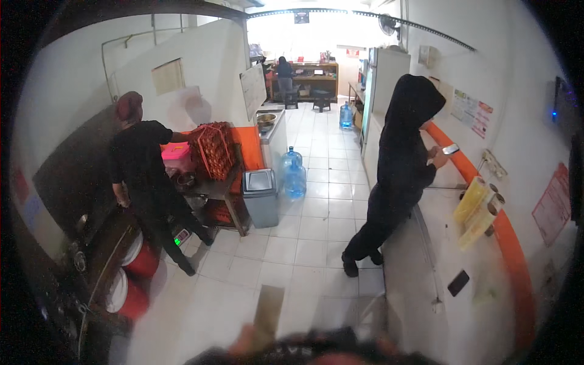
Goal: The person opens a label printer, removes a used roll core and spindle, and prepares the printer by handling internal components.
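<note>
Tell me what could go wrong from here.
The brown strip by the left hand might slip; blur hides whether it is held firmly.
The blue water jugs stand out on the tiled floor, so someone passing might trip.
The green-lit device near a co-worker's feet could get kicked.

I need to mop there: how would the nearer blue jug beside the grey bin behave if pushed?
The nearer blue jug would probably slide, standing on smooth-looking floor tiles. If knocked over, it may roll, since its body looks round. Its weight I cannot tell.
</note>
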A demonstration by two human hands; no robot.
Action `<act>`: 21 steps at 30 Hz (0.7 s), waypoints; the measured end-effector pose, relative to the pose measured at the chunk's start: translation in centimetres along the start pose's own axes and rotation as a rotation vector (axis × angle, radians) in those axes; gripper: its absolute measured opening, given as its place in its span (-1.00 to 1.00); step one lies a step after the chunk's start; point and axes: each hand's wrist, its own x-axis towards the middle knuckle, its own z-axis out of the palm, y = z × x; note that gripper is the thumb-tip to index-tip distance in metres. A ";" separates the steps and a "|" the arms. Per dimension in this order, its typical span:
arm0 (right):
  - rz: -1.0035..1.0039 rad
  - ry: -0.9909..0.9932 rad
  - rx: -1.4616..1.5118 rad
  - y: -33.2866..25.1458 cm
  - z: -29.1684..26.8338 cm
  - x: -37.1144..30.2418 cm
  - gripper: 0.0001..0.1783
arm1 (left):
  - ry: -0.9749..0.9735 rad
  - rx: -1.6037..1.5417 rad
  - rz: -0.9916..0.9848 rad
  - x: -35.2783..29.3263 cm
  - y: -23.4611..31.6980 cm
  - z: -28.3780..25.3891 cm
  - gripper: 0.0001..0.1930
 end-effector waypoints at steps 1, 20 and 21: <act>-0.001 -0.007 0.009 -1.6 1.7 3.9 -0.08 | -0.034 0.001 -0.014 1.4 0.7 -0.1 -0.66; 0.695 0.623 0.100 -22.1 -17.4 68.9 -0.71 | -0.014 0.147 0.055 49.2 21.2 -23.7 -0.74; 0.695 0.660 0.150 -22.7 -18.8 69.7 -0.71 | 0.020 0.252 0.142 54.8 24.2 -26.9 -0.74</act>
